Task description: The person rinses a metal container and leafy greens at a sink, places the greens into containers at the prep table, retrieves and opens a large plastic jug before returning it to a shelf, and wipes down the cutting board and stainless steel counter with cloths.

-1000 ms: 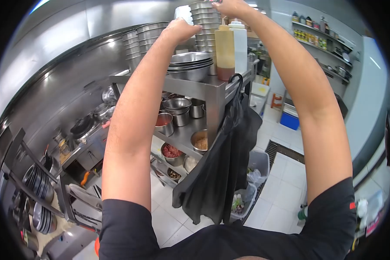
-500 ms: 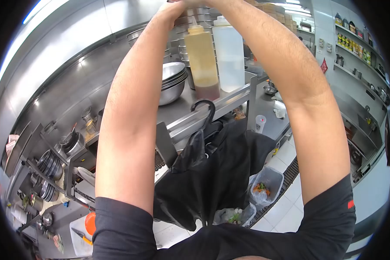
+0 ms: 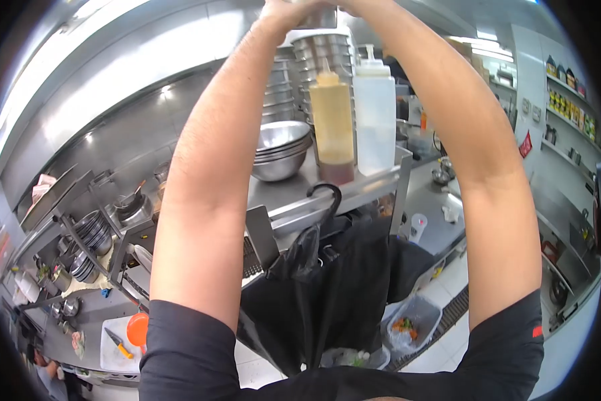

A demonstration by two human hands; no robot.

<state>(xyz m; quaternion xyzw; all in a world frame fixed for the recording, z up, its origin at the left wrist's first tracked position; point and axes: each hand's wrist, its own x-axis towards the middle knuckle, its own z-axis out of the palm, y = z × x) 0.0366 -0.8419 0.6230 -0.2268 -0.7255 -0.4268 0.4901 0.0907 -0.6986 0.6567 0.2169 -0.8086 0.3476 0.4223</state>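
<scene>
Both arms stretch up, and the hands are partly cut off by the top edge. My left hand and my right hand are closed on either side of a shiny metal container, only part of which shows. Just below it rises a tall stack of steel containers on the shelf. Nearby stand a squeeze bottle of yellowish liquid, dark at its bottom, and a pale bottle with a white top. Nested steel bowls sit behind my left forearm.
A black umbrella hangs by its hook from the shelf rail. Bins with food scraps stand on the floor. Lower left, a white cutting board holds a yellow-handled knife beside an orange bowl. Another person is at the far lower left.
The view has tilted upward, so the shelf and bottles sit lower in the picture. The metal container between my hands and more of the steel stack now show.
</scene>
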